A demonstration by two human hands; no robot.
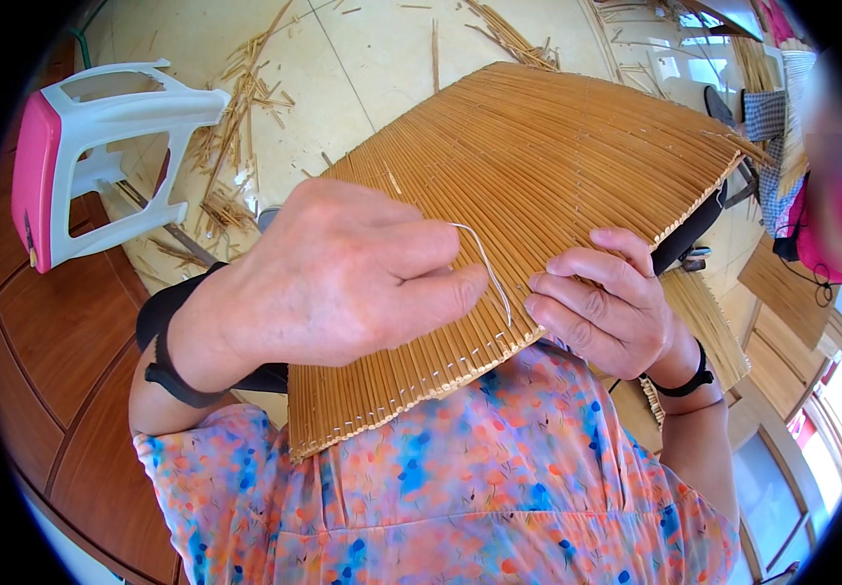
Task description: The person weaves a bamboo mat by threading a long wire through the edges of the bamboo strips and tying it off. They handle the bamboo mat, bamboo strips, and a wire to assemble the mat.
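A stiff brown mat of many thin stalks [528,146], stitched side by side and fanning out, lies across my lap. My left hand [343,273] is closed in a pinch above its middle. A loop of white thread [487,263] runs from those fingers down to the mat near its close edge; whether a needle sits in the pinch is hidden. My right hand [611,302] holds that edge to the right of the thread, fingers curled on the top face and thumb out of sight. A row of short white stitches follows the edge.
A pink and white plastic stool [41,185] lies on its side at the left. Loose stalks [236,127] and broken bits litter the pale tiled floor [343,58]. Beside me on the right is another person in pink [821,258]. Another stalk piece [704,317] lies below the mat's right side.
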